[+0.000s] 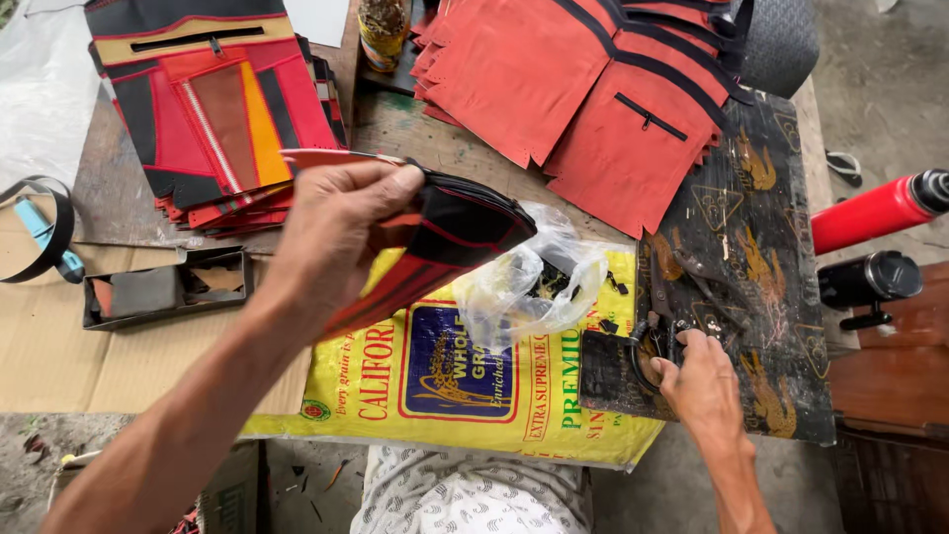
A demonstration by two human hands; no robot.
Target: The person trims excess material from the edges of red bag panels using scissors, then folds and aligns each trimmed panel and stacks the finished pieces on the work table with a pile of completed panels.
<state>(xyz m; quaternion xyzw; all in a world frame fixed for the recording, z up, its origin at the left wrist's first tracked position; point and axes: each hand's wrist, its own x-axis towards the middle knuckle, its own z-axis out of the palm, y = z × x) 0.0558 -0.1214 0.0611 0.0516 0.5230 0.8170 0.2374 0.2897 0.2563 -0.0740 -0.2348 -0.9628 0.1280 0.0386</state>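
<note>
Yellow printed sack [474,396] under both hands.

Left hand [336,222] covers the middle of the red-black panel [450,242]; its far face can't be seen. Right hand [697,381] sits over the scissors [657,326], handle loops mostly hidden, so the grip is unclear. Clear bag [529,282] holds small dark parts, too small to identify. Red stack [583,89] and striped stack [213,109] are cut off by the top edge. Red bottle [880,210] runs out of frame right. Jar [384,30] has its top cropped. Yellow sack [445,386] is partly buried under the bag and panel.
</note>
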